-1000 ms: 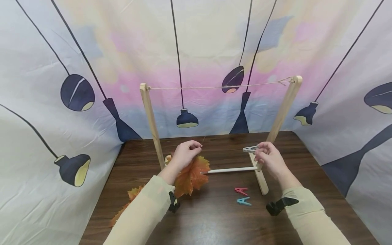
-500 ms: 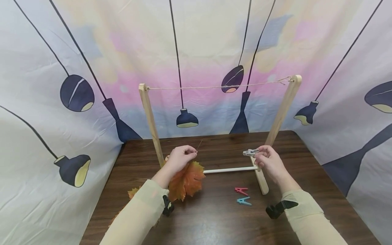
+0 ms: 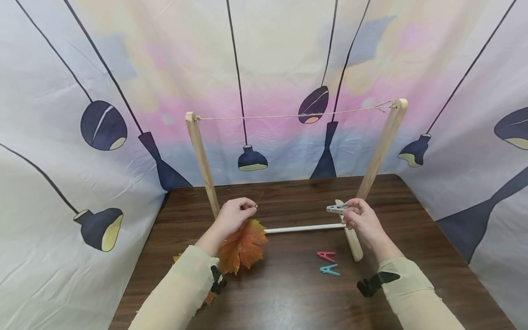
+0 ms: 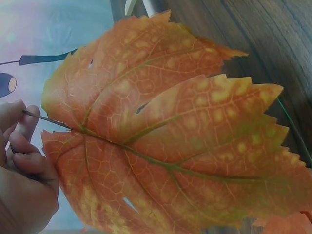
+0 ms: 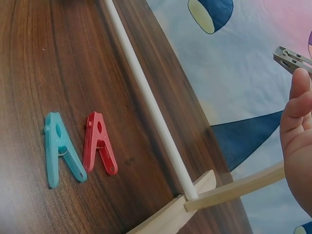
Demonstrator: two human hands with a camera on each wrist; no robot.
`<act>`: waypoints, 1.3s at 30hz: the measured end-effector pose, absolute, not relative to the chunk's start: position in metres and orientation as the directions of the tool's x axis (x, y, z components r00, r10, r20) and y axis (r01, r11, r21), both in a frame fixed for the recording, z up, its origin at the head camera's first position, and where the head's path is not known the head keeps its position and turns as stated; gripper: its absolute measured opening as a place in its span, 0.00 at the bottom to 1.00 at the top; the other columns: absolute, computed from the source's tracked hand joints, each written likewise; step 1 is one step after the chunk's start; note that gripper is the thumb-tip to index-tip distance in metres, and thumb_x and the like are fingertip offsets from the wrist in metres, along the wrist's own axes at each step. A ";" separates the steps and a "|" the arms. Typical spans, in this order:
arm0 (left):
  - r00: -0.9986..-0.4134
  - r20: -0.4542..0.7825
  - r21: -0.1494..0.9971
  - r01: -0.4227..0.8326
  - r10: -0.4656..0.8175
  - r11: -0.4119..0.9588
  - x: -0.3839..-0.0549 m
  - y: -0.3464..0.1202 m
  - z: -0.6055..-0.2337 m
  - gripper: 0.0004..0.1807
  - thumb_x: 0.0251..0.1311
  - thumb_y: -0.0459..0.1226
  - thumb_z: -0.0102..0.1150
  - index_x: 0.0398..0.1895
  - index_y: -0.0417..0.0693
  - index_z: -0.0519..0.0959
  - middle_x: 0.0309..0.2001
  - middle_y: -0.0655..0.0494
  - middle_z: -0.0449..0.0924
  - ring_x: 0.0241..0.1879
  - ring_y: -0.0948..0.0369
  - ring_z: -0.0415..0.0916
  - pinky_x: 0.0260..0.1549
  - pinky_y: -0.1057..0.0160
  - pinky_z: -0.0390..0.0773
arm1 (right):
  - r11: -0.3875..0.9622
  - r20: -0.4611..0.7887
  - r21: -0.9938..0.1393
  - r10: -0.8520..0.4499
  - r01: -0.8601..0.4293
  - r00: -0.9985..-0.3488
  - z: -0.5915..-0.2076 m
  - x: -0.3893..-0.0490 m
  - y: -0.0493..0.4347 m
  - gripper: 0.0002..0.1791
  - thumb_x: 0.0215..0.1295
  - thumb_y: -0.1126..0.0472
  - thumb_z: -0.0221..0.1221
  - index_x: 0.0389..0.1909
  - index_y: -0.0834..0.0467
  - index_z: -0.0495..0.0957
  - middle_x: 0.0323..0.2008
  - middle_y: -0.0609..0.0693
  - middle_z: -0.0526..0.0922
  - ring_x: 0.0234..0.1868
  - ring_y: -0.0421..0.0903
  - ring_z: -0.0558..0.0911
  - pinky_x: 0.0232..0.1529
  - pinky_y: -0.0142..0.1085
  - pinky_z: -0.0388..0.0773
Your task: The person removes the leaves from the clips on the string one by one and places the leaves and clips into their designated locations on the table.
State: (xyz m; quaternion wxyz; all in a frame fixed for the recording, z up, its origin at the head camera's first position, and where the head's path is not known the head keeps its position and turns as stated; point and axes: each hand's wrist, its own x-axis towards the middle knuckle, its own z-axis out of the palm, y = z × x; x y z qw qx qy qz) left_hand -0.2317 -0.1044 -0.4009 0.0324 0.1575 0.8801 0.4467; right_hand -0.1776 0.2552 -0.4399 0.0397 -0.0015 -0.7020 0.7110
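Observation:
My left hand (image 3: 234, 216) pinches the thin stem of an orange maple leaf (image 3: 242, 247) between thumb and fingers. The leaf (image 4: 165, 131) hangs below the hand and fills most of the left wrist view, its veins and toothed edge showing. In my right hand (image 3: 363, 222) a grey clothespin (image 3: 337, 208) is held by its handle end, its clamping tip pointing left. The clothespin (image 5: 291, 59) shows only in part at the right edge of the right wrist view. Both hands are in front of a wooden frame (image 3: 381, 146), lower than the string (image 3: 268, 117) stretched between its post tops.
A red clothespin (image 3: 326, 256) and a blue clothespin (image 3: 329, 270) lie on the dark wooden table (image 3: 280, 298). A white rod (image 3: 305, 228) joins the frame's feet. More orange leaf (image 3: 209, 299) shows beneath the left forearm. A printed curtain (image 3: 272, 59) surrounds the table.
My left hand has moved left and slightly down, carrying the leaf with it. The right hand, still holding the grey clothespin, has lowered a little.

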 end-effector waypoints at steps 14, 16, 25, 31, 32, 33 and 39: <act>-0.938 0.054 0.794 0.248 0.343 0.555 -0.232 -0.115 -0.396 0.06 0.61 0.35 0.58 0.38 0.45 0.83 0.31 0.57 0.79 0.30 0.60 0.71 0.30 0.62 0.72 | -0.016 0.023 -1.000 0.059 -0.024 -0.998 -0.445 -0.174 0.255 0.16 0.62 0.73 0.51 0.48 0.66 0.59 0.32 0.50 0.74 0.27 0.40 0.76 0.27 0.30 0.72; -0.939 0.041 0.796 0.237 0.342 0.556 -0.232 -0.117 -0.397 0.06 0.61 0.35 0.59 0.38 0.45 0.83 0.30 0.57 0.79 0.29 0.60 0.71 0.29 0.62 0.72 | -0.015 0.016 -1.000 0.060 -0.017 -0.998 -0.446 -0.174 0.255 0.16 0.62 0.72 0.51 0.49 0.67 0.59 0.33 0.50 0.74 0.27 0.41 0.76 0.28 0.30 0.72; -0.940 0.009 0.785 0.217 0.341 0.580 -0.229 -0.124 -0.401 0.06 0.61 0.35 0.58 0.39 0.46 0.82 0.30 0.57 0.78 0.27 0.60 0.70 0.27 0.62 0.72 | -0.016 -0.005 -1.000 0.054 0.004 -0.999 -0.455 -0.175 0.253 0.14 0.62 0.72 0.51 0.46 0.62 0.61 0.32 0.50 0.75 0.27 0.40 0.76 0.29 0.31 0.73; -0.941 0.000 0.772 0.216 0.340 0.598 -0.229 -0.132 -0.404 0.05 0.61 0.34 0.58 0.38 0.46 0.82 0.30 0.57 0.78 0.28 0.60 0.70 0.29 0.62 0.72 | -0.026 -0.008 -1.000 0.061 0.006 -0.998 -0.459 -0.176 0.252 0.16 0.62 0.72 0.51 0.49 0.67 0.59 0.33 0.51 0.75 0.27 0.40 0.76 0.30 0.31 0.75; -0.939 0.000 0.769 0.219 0.343 0.600 -0.229 -0.133 -0.404 0.05 0.61 0.35 0.58 0.38 0.46 0.82 0.30 0.58 0.78 0.28 0.60 0.71 0.29 0.62 0.73 | -0.030 -0.011 -1.000 0.066 0.009 -0.998 -0.460 -0.176 0.252 0.16 0.62 0.72 0.51 0.49 0.67 0.60 0.33 0.51 0.75 0.27 0.40 0.76 0.30 0.30 0.75; -0.938 -0.001 0.768 0.222 0.348 0.600 -0.229 -0.134 -0.404 0.06 0.61 0.35 0.58 0.38 0.46 0.82 0.30 0.58 0.78 0.28 0.60 0.71 0.29 0.61 0.73 | -0.032 -0.012 -0.999 0.065 0.010 -0.998 -0.460 -0.176 0.251 0.16 0.61 0.72 0.51 0.48 0.66 0.60 0.33 0.51 0.75 0.27 0.40 0.76 0.29 0.30 0.74; -0.930 -0.007 0.779 0.226 0.368 0.585 -0.226 -0.142 -0.405 0.06 0.60 0.34 0.59 0.37 0.43 0.82 0.29 0.56 0.79 0.27 0.60 0.70 0.28 0.62 0.72 | -0.054 -0.022 -0.998 0.066 0.019 -0.998 -0.463 -0.174 0.247 0.14 0.61 0.73 0.52 0.46 0.63 0.61 0.30 0.48 0.76 0.25 0.40 0.76 0.26 0.29 0.71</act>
